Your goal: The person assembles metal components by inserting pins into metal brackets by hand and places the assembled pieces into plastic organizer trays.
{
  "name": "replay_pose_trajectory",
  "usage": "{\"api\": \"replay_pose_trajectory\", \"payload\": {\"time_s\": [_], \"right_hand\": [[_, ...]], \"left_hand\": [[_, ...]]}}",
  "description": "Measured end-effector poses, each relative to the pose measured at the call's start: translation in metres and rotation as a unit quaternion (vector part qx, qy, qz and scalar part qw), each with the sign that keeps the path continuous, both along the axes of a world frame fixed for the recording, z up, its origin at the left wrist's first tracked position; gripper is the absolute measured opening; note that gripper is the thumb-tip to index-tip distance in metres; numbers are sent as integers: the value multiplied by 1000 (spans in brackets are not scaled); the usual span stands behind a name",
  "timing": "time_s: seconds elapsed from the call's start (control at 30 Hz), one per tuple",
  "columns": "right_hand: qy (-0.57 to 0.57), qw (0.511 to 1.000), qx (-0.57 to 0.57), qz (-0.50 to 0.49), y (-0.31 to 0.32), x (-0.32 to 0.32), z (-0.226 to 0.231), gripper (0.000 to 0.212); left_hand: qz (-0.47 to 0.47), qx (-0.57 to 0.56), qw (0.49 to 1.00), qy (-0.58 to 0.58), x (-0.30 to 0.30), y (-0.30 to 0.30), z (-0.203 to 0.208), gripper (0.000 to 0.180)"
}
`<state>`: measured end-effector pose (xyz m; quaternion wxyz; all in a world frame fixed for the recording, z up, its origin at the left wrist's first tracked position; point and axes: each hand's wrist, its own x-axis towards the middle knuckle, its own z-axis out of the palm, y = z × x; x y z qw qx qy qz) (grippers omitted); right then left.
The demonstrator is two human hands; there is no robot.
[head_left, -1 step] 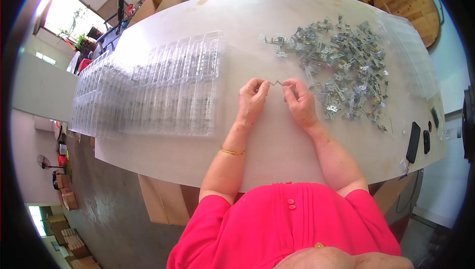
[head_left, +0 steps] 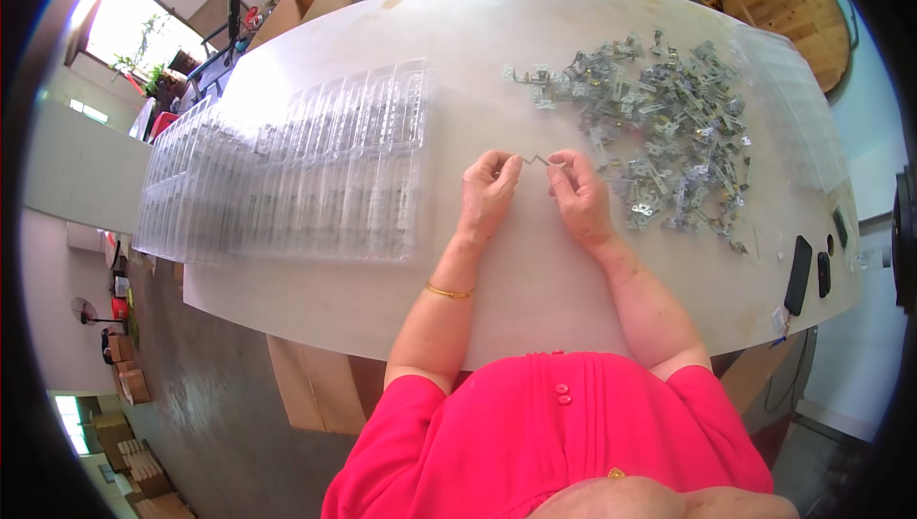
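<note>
Between my two hands a small bent metal piece, zigzag in profile, is held above the table. My left hand pinches its left end between thumb and fingers. At its right end the fingers of my right hand are closed on it too. A wide heap of small silvery metal parts lies just beyond and to the right of my right hand. Left of my left hand stand clear plastic trays, divided into long narrow compartments with metal parts in them.
More clear trays lie at the table's right side. Near the right edge are a black phone and a smaller black object. The pale table has a curved far edge. A cardboard box stands beyond its far left.
</note>
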<state>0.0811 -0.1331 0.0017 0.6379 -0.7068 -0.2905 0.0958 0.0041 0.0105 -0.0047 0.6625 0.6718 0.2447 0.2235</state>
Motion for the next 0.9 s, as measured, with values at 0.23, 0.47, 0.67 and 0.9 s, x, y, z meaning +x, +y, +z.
{"api": "replay_pose_trajectory", "payload": {"time_s": [0.23,0.47,0.67,0.9], "right_hand": [[67,997,5,36,0,3,-2,18],[109,991,16,77,-2,8,-6,18],[80,995,-1,56,-1,6,-7,11],[-78,997,-8,7,-2,8,-15,7]], "left_hand": [[2,55,998,-5,0,0,-3,18],[-16,112,994,-9,-2,-7,3,17],[-28,155,987,-7,-5,-11,7,15],[-73,235,968,-50,-6,-13,1,15]]}}
